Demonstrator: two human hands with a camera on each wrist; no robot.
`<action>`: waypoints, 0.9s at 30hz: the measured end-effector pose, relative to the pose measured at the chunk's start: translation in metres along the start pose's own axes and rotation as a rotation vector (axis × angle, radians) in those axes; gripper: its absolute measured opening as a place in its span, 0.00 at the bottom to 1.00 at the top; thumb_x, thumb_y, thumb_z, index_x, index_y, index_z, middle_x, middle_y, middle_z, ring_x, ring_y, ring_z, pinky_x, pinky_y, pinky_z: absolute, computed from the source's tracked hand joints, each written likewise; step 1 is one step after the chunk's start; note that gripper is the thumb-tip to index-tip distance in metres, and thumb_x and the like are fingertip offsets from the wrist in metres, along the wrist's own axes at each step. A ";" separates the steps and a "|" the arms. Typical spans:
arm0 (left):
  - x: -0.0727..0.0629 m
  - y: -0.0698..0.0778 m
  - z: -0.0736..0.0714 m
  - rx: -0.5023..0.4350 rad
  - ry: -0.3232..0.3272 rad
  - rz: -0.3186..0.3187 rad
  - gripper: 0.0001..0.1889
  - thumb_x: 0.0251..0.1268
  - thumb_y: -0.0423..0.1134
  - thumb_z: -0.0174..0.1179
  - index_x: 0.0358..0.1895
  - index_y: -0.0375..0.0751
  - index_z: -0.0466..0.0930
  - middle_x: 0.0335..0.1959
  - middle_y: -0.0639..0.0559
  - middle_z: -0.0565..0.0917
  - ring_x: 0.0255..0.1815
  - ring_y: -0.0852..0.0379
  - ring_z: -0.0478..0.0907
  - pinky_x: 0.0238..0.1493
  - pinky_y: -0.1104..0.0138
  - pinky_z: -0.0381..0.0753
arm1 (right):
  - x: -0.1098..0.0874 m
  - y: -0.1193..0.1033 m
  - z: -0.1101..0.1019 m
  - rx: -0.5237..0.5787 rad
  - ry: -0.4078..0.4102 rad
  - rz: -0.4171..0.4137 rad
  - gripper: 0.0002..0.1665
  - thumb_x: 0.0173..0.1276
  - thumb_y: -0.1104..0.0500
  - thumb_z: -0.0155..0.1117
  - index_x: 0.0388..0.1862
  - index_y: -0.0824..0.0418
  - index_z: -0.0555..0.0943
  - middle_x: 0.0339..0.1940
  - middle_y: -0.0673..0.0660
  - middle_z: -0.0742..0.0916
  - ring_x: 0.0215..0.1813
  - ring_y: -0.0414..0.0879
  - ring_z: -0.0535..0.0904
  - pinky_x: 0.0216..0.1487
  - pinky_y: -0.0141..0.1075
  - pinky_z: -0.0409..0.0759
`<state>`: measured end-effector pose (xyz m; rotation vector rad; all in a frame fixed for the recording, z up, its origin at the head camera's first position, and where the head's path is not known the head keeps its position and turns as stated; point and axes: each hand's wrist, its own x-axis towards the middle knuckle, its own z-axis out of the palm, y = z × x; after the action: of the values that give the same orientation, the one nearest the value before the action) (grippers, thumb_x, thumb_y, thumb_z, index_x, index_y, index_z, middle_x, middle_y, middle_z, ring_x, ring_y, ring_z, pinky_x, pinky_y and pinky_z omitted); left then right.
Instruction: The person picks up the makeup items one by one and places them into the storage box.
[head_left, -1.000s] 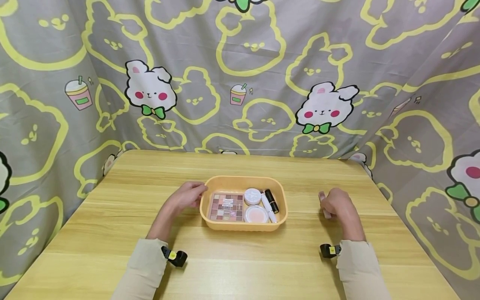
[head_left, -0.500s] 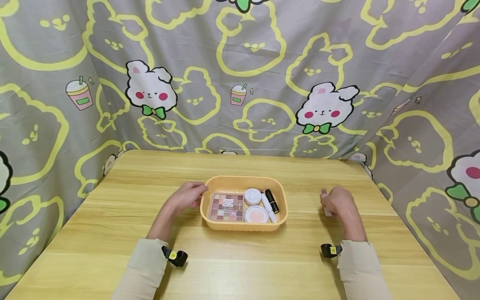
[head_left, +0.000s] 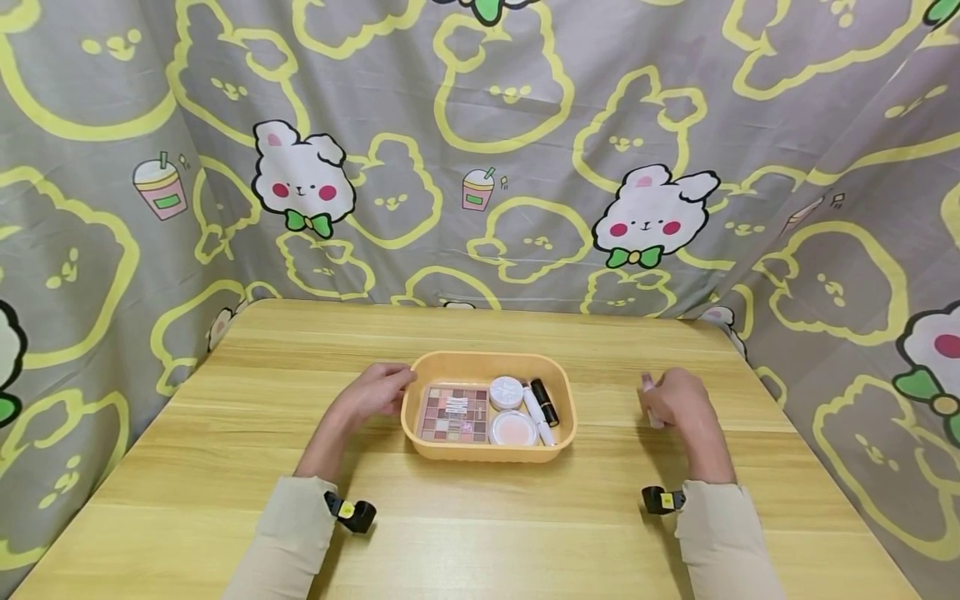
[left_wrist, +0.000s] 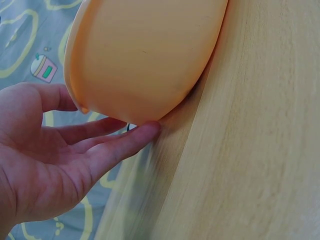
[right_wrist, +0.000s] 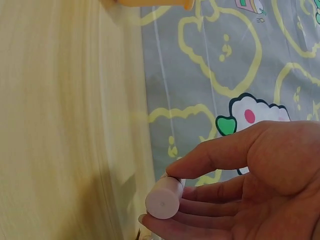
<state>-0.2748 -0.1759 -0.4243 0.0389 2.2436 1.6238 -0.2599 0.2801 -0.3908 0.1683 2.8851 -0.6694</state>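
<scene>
On the table stands a shallow orange tray with makeup in it. At its left lie an eyeshadow palette; to the right are a white round jar, a round compact, a white tube and a black tube. My left hand touches the tray's left end, its fingers nearly straight against the outer wall. Right of the tray, my right hand pinches a pale pink lip gloss tube between thumb and fingers. Part of the tube is hidden by the hand.
The wooden table reaches back to a grey patterned curtain, which hangs behind and on both sides. A black wrist camera sits at the left cuff, another wrist camera at the right.
My right hand shifts very slightly, and the lip gloss tube turns a little in its fingers. The left hand and the tray stay where they were.
</scene>
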 end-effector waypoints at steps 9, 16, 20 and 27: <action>0.001 0.000 0.000 0.010 0.001 0.001 0.28 0.80 0.43 0.44 0.74 0.26 0.63 0.65 0.32 0.76 0.64 0.44 0.77 0.58 0.56 0.83 | -0.002 -0.005 -0.002 0.015 -0.018 0.010 0.28 0.79 0.48 0.43 0.24 0.63 0.77 0.16 0.55 0.82 0.26 0.48 0.79 0.33 0.37 0.73; 0.001 -0.001 0.000 0.009 0.001 0.000 0.27 0.81 0.44 0.45 0.73 0.27 0.65 0.63 0.33 0.77 0.61 0.47 0.78 0.55 0.59 0.84 | -0.003 -0.009 -0.004 0.041 -0.011 0.008 0.25 0.76 0.50 0.49 0.36 0.71 0.81 0.26 0.60 0.86 0.30 0.50 0.81 0.36 0.41 0.78; 0.001 0.000 0.000 0.004 -0.001 -0.003 0.27 0.80 0.44 0.45 0.72 0.28 0.66 0.62 0.34 0.78 0.59 0.48 0.79 0.53 0.61 0.84 | -0.002 -0.010 -0.005 0.039 -0.016 0.000 0.25 0.72 0.54 0.53 0.48 0.76 0.81 0.35 0.65 0.87 0.35 0.53 0.82 0.40 0.44 0.80; 0.001 0.000 0.000 -0.008 -0.007 -0.005 0.27 0.80 0.43 0.44 0.73 0.27 0.64 0.62 0.33 0.78 0.60 0.48 0.79 0.55 0.59 0.84 | -0.003 -0.012 -0.005 0.018 -0.021 -0.019 0.29 0.79 0.48 0.46 0.42 0.72 0.83 0.32 0.62 0.87 0.36 0.54 0.81 0.43 0.47 0.79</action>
<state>-0.2761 -0.1758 -0.4249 0.0373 2.2300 1.6270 -0.2593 0.2715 -0.3812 0.1357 2.8652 -0.6961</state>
